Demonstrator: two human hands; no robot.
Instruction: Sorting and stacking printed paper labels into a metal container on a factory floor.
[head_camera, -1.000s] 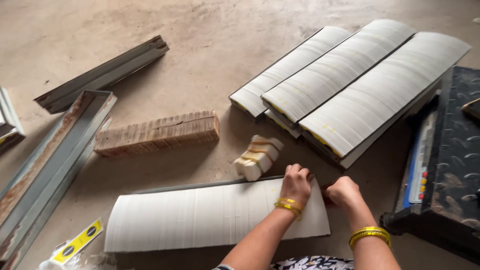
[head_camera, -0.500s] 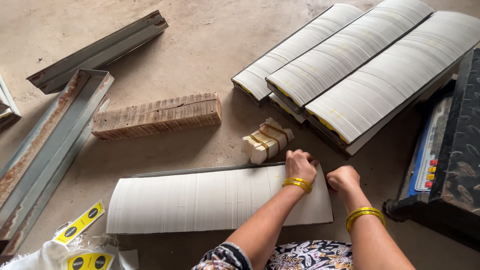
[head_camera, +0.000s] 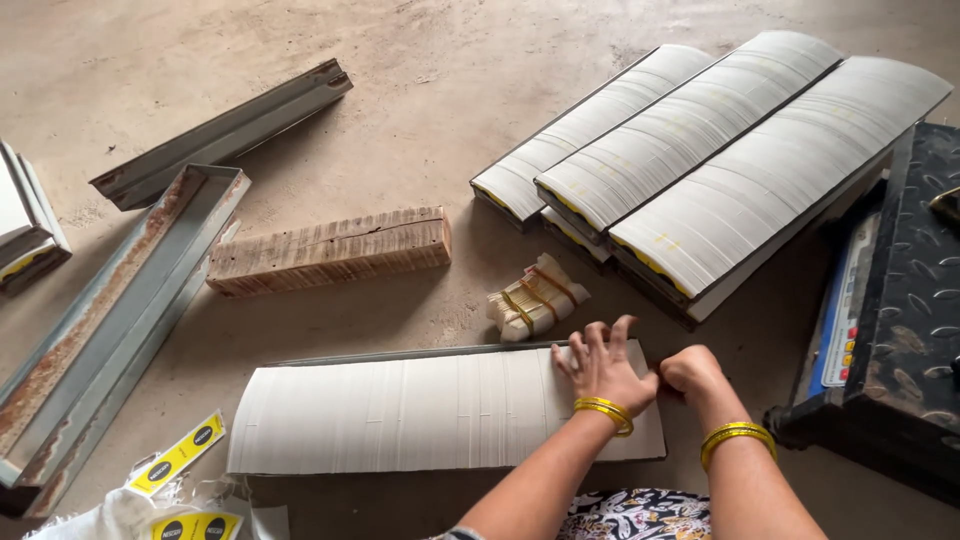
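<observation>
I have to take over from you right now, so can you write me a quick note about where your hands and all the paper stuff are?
Left hand: flat, fingers spread, pressing the right end of the long row of white paper sheets in the metal tray on the floor.
Right hand: closed in a fist at that row's right end; whether it holds anything is hidden.
Small banded bundle lies just behind the row.
Done: three filled rows stacked up at upper right.
Left: empty metal channels and a wooden block wait on the left.
</observation>
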